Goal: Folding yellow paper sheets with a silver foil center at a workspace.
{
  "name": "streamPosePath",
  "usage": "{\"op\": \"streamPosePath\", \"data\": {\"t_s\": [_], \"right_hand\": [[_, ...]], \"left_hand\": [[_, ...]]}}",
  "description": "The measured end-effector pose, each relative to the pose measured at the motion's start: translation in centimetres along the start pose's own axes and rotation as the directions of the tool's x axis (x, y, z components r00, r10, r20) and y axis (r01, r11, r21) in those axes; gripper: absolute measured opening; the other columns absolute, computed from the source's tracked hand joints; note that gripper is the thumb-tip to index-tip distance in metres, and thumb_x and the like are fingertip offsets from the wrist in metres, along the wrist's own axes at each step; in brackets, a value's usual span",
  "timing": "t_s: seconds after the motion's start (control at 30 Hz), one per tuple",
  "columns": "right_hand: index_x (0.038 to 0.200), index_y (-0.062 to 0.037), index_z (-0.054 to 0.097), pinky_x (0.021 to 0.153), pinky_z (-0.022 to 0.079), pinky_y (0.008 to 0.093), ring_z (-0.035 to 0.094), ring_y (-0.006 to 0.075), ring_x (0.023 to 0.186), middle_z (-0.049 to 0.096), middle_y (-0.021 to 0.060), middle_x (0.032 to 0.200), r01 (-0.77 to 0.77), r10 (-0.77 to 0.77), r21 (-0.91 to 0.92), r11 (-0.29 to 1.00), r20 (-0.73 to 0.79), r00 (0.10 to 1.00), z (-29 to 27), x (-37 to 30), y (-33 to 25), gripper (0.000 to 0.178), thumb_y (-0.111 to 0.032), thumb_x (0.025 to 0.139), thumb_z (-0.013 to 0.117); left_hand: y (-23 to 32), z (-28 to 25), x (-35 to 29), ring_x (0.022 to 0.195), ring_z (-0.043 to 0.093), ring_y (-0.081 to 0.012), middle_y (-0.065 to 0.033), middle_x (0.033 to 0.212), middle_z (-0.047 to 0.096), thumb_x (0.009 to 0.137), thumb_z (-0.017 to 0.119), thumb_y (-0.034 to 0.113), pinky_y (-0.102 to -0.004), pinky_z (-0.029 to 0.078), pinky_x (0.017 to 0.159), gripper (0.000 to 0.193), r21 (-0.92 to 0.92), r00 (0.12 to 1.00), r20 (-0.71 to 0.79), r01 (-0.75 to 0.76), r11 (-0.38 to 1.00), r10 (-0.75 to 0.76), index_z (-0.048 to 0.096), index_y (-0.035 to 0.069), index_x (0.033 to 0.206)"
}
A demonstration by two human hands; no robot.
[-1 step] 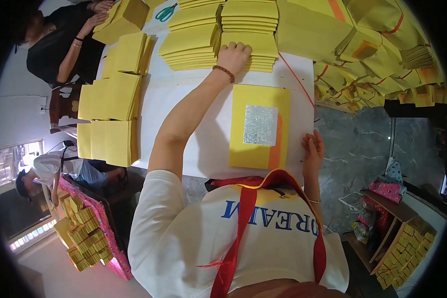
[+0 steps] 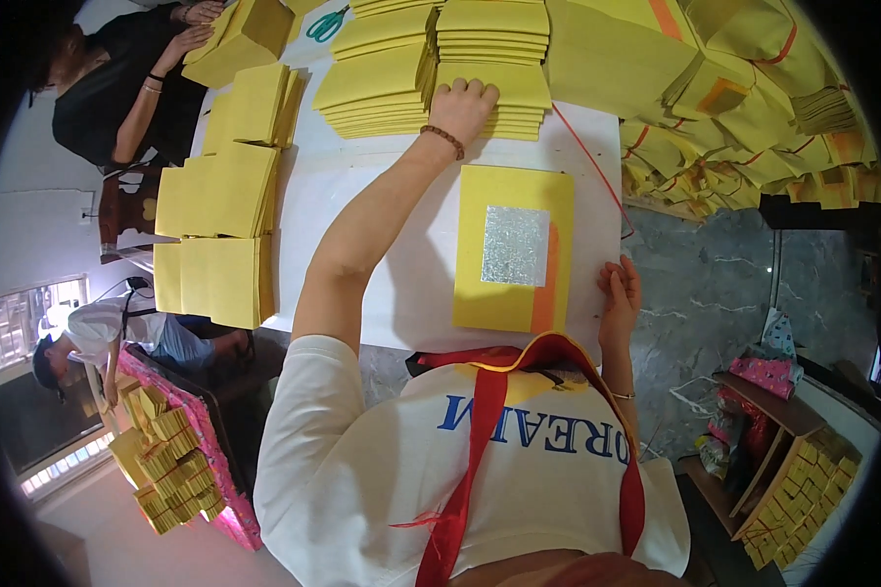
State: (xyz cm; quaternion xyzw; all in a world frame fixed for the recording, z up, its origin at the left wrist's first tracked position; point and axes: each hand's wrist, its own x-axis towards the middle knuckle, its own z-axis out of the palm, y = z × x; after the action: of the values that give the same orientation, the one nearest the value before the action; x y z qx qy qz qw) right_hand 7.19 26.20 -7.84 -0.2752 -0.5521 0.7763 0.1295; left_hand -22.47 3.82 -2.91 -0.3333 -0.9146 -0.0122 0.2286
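My left hand point(image 2: 464, 110) lies on the front stack of folded yellow paper point(image 2: 517, 86), its fingers bent with their tips hidden from view. Just below it on the white tabletop point(image 2: 362, 166) is a flat yellow sheet point(image 2: 472, 303). A silver, crinkled square point(image 2: 515, 247) sits on that sheet, partly over an orange strip point(image 2: 550, 256). Beside the table's right edge, my right hand point(image 2: 619, 290) has loosely curled fingers, a little apart, and nothing visible in them.
More yellow stacks point(image 2: 206, 191) line the table's left side. Green-handled scissors point(image 2: 327, 24) lie at the back. A thin red string point(image 2: 594, 157) runs along the right. Yellow bundles point(image 2: 734, 137) are heaped beyond. A co-worker's hands point(image 2: 191, 37) touch a stack at far left.
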Motion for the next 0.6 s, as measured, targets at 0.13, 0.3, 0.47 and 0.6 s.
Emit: {"op": "streamPosePath", "data": {"t_s": [0.13,0.3,0.47,0.6], "right_hand": [[0.121,-0.0038,0.049,0.083,0.044,0.0266,0.055,0.0128,0.093,0.058,0.0055,0.103,-0.004,0.004,-0.033,0.999,0.005,1.000,0.6,-0.2,-0.3,0.032,-0.011,0.090,0.051],[0.119,-0.0030,0.050,0.082,0.044,0.0265,0.055,0.0123,0.092,0.058,0.0053,0.102,-0.022,0.022,-0.076,0.997,-0.009,1.000,1.0,-0.4,-0.7,0.030,-0.009,0.090,0.051],[0.118,-0.0025,0.051,0.082,0.043,0.0261,0.054,0.0123,0.093,0.058,0.0052,0.102,0.015,-0.011,-0.134,0.991,0.035,0.999,0.9,-0.2,-0.3,0.029,-0.008,0.090,0.050],[0.118,-0.0054,0.052,0.082,0.042,0.0263,0.054,0.0131,0.096,0.058,0.0041,0.104,0.015,0.003,-0.226,0.974,0.082,0.997,2.0,-0.5,-1.4,0.029,-0.011,0.090,0.051]], "left_hand": [[-1.0,0.7,0.2,0.079,0.059,-0.0239,-0.0062,0.084,0.059,0.081,0.051,0.016,-0.0377,0.048,0.065,0.017,0.062,0.992,0.126,-0.022,0.998,0.014,0.054,0.014,0.097],[-0.1,1.4,-0.5,0.083,0.058,-0.0245,-0.0084,0.089,0.058,0.082,0.049,0.013,-0.0377,0.049,0.068,0.022,0.081,0.978,0.210,-0.038,0.996,0.020,0.051,0.010,0.104],[0.8,1.4,-1.6,0.094,0.054,-0.0257,-0.0127,0.104,0.054,0.080,0.053,0.013,-0.0365,0.047,0.073,0.041,0.217,0.962,0.271,-0.091,0.972,0.030,0.043,0.000,0.118],[0.6,1.2,-1.1,0.095,0.054,-0.0263,-0.0136,0.105,0.055,0.080,0.053,0.015,-0.0372,0.047,0.073,0.042,0.198,0.958,0.285,-0.083,0.977,0.024,0.042,0.000,0.117]]}}
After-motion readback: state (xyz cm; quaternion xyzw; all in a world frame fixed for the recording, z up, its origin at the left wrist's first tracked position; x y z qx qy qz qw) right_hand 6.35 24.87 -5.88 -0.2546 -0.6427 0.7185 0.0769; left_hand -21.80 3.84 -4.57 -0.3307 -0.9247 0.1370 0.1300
